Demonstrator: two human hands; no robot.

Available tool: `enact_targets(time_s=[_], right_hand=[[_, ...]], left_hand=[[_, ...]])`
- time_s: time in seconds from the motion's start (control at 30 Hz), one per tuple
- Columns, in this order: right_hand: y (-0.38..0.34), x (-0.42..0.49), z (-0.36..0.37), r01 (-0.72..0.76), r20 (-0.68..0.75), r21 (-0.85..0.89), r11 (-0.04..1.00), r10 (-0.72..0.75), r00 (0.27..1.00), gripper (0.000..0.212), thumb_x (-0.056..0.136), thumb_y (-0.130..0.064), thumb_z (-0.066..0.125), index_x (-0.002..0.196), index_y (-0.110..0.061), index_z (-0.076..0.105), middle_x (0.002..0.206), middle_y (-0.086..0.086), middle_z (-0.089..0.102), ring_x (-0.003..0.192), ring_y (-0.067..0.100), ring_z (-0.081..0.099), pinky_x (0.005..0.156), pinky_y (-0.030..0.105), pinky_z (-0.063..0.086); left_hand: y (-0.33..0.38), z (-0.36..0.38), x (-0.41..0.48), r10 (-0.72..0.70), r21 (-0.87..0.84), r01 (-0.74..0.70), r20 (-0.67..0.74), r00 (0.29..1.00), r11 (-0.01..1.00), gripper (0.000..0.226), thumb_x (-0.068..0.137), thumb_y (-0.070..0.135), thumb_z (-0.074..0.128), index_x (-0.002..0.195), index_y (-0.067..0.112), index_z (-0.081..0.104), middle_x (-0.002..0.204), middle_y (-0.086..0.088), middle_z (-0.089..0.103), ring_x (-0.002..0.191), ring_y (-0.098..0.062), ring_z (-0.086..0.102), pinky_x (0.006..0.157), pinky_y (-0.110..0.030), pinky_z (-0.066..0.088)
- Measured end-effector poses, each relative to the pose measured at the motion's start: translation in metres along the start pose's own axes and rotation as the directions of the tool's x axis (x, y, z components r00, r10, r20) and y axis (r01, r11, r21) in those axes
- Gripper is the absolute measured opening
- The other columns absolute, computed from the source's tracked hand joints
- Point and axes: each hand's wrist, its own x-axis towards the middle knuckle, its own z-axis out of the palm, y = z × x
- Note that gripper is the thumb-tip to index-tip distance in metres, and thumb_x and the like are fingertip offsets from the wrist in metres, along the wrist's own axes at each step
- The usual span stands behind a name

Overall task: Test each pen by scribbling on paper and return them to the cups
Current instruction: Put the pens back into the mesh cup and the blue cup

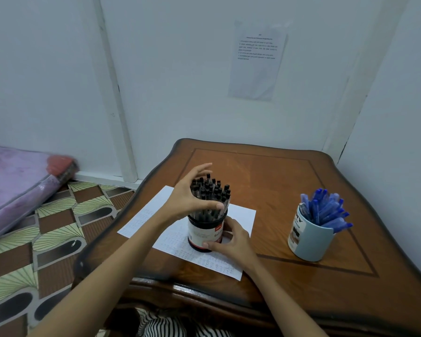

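Now | black pens (211, 189) upright in cup (203, 235) | left hand (187, 199) grips them

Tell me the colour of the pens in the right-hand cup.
The pens are blue, seen in the head view.

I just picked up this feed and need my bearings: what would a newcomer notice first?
Dead centre, a black cup crammed with black-capped pens stands on the scribbled paper sheet; the left hand wraps the pen bundle, the right hand grips the cup's side. To the right on the wooden table, a pale blue mug holds bright blue pens.
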Motion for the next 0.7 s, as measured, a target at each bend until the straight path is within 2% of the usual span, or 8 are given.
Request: enact_targets(time_s=[0.1,0.23,0.4,0.47,0.5,0.53,0.6,0.7], right_hand=[[0.002,0.0,0.0,-0.006,0.0,-0.008,1.0,0.006,1.0,0.08,0.063,-0.039,0.085,0.132,-0.026,0.045,0.129,-0.005,0.053,0.116,0.009,0.051,0.094,0.024,0.045],[0.0,-0.001,0.0,-0.015,0.0,-0.008,1.0,0.015,1.0,0.078,0.065,-0.035,0.085,0.132,-0.025,0.045,0.124,-0.009,0.052,0.113,0.005,0.049,0.087,0.013,0.042],[-0.002,-0.002,0.0,-0.013,0.003,0.0,1.0,0.013,1.0,0.073,0.066,-0.029,0.085,0.127,-0.03,0.045,0.122,-0.008,0.053,0.113,0.007,0.05,0.086,0.013,0.041],[-0.001,-0.002,0.0,-0.01,-0.002,-0.001,1.0,0.01,1.0,0.073,0.066,-0.03,0.085,0.127,-0.03,0.047,0.124,-0.005,0.056,0.115,0.009,0.052,0.088,0.015,0.043],[-0.001,-0.002,0.001,-0.01,-0.004,0.001,1.0,0.01,1.0,0.073,0.065,-0.03,0.085,0.128,-0.029,0.047,0.125,-0.005,0.056,0.115,0.009,0.053,0.088,0.015,0.043],[-0.001,-0.002,0.0,-0.009,-0.005,0.006,1.0,0.009,1.0,0.075,0.065,-0.03,0.086,0.129,-0.027,0.048,0.125,-0.005,0.057,0.115,0.008,0.053,0.088,0.014,0.043],[-0.001,-0.002,-0.001,-0.011,-0.006,0.018,1.0,0.011,1.0,0.075,0.064,-0.028,0.086,0.129,-0.025,0.049,0.124,-0.006,0.058,0.113,0.006,0.053,0.085,0.011,0.044],[0.001,-0.001,-0.002,-0.022,0.004,0.029,0.999,0.021,1.0,0.078,0.061,-0.028,0.088,0.129,-0.023,0.051,0.124,-0.007,0.06,0.111,0.004,0.055,0.083,0.009,0.045]], left_hand=[[-0.005,0.007,-0.008,0.0,-0.003,0.0,-0.034,0.999,1.0,0.089,0.045,0.052,0.083,0.125,0.04,0.047,0.118,0.016,0.058,0.111,0.003,0.054,0.092,-0.013,0.043],[-0.007,0.012,-0.013,-0.002,-0.014,0.0,-0.119,0.993,1.0,0.106,0.042,0.055,0.082,0.135,0.041,0.033,0.115,0.017,0.058,0.11,0.007,0.052,0.084,-0.001,0.039],[-0.011,0.017,-0.021,-0.04,-0.05,0.033,-0.164,0.986,0.998,0.129,0.045,0.043,0.09,0.146,0.035,0.011,0.116,0.023,0.049,0.109,0.008,0.049,0.087,-0.006,0.037],[-0.019,0.023,-0.028,-0.114,-0.149,0.088,-0.173,0.978,0.985,0.13,0.044,0.042,0.092,0.145,0.036,0.01,0.117,0.021,0.049,0.109,0.005,0.051,0.086,-0.009,0.04],[-0.023,0.026,-0.031,-0.16,-0.213,0.121,-0.176,0.971,0.969,0.123,0.045,0.042,0.092,0.143,0.035,0.018,0.116,0.02,0.052,0.109,0.004,0.053,0.084,-0.008,0.042],[-0.026,0.028,-0.033,-0.198,-0.265,0.148,-0.172,0.965,0.953,0.106,0.047,0.041,0.088,0.136,0.034,0.031,0.113,0.019,0.055,0.108,0.002,0.055,0.079,-0.008,0.045],[-0.026,0.03,-0.035,-0.247,-0.309,0.198,-0.127,0.961,0.93,0.073,0.049,0.042,0.081,0.114,0.033,0.05,0.108,0.016,0.061,0.105,-0.004,0.06,0.072,-0.007,0.047],[-0.029,0.024,-0.034,-0.249,-0.306,0.222,-0.051,0.967,0.926,0.067,0.046,0.048,0.077,0.106,0.032,0.053,0.104,0.015,0.064,0.092,0.01,0.062,0.07,-0.006,0.046]])
